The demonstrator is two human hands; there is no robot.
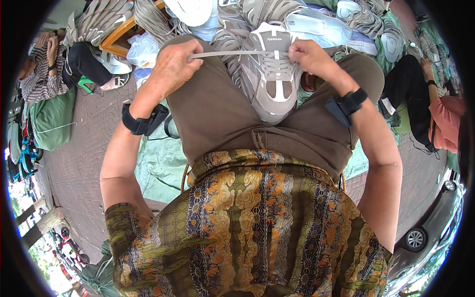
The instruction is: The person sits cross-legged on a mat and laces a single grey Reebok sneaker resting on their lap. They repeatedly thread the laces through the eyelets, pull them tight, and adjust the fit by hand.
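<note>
Our grey shoe [273, 74] had a white toe stripe [279, 90]. Left of it our left hand [174, 67], and at its right our right hand [310, 57], pinched a pale lace [232, 53] taut.

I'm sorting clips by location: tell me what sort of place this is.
Probably an outdoor, roadside shoe-working spot, judging by the patterned paving, the parked gray car and the gray shoe amid piled shoe parts.
</note>
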